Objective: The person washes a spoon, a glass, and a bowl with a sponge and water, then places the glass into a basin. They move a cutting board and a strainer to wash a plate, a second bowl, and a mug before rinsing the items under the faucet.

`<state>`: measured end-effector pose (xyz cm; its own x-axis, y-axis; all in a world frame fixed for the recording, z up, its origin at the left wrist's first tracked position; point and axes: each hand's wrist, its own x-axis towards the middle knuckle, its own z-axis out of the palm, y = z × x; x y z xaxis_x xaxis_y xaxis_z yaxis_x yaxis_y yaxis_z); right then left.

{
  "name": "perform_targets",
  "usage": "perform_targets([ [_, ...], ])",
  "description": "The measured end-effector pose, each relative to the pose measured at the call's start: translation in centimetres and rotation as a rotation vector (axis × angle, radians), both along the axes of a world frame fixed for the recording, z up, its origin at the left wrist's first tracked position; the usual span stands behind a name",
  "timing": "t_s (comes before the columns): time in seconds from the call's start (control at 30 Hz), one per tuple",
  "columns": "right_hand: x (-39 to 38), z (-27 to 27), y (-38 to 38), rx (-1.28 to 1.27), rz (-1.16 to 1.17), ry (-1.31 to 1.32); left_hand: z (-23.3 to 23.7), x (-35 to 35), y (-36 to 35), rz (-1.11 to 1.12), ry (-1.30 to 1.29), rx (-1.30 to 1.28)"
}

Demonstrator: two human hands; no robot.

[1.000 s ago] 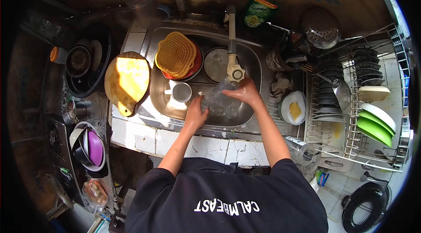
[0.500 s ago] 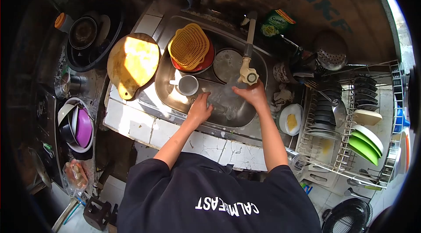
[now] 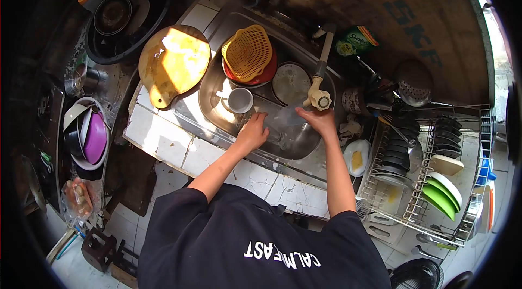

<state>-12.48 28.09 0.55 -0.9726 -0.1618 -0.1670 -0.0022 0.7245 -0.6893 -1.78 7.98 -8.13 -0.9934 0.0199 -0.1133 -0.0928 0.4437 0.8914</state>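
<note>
My right hand [image 3: 319,121] is in the sink [image 3: 314,150], just below the tap [image 3: 318,98]. Its fingers are closed on a see-through cup [image 3: 289,116], whose outline is blurred. My left hand [image 3: 252,133] is over the sink's near edge with the fingers curled; what they hold, if anything, is hidden. Just beyond it stands a white mug [image 3: 240,101]. Clear glassware [image 3: 280,139] lies on the sink floor between my hands. Farther back sit a yellow basket [image 3: 247,54] on a red bowl [image 3: 265,74] and a round pan [image 3: 291,83] with cloudy water.
A wooden cutting board [image 3: 176,60] lies left of the sink. To the right are a sponge dish [image 3: 356,157] and a wire dish rack [image 3: 416,191] with plates. A green soap pack [image 3: 356,40] stands behind the tap. Far left is a basin with a purple bowl [image 3: 95,138].
The whole view has shifted and turned slightly. The see-through cup shows more clearly beside my right hand, which stays near the tap. My left hand remains at the sink's near side.
</note>
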Motion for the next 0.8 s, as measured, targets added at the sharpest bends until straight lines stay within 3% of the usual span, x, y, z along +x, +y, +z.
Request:
perform_targets([
  [0.17, -0.1, 0.5, -0.1, 0.148, 0.085, -0.054, -0.3, -0.1, -0.1, 0.003, -0.018, 0.000],
  [0.27, 0.0, 0.7, -0.2, 0.243, 0.131, 0.081, -0.1, -0.2, -0.1, 0.002, -0.023, 0.005],
  [0.37, -0.3, 0.3, -0.1, 0.284, 0.146, -0.035, 0.2, -0.4, -0.3, -0.005, -0.062, 0.002],
  [0.47, -0.3, -0.2, 0.0, 0.320, 0.213, 0.156, 0.0, -0.4, -0.1, 0.000, -0.040, -0.009],
  [0.53, -0.7, 0.7, -0.3, 0.221, 0.150, -0.112, 0.2, -0.4, 0.0, -0.013, -0.063, -0.025],
  [0.67, -0.6, -0.8, 0.2, 0.269, 0.235, 0.008, 0.0, -0.3, -0.1, -0.011, -0.047, -0.026],
  [0.8, -1.0, 0.2, 0.2, 0.238, 0.264, -0.164, 0.6, -0.7, -0.4, -0.110, -0.105, 0.011],
])
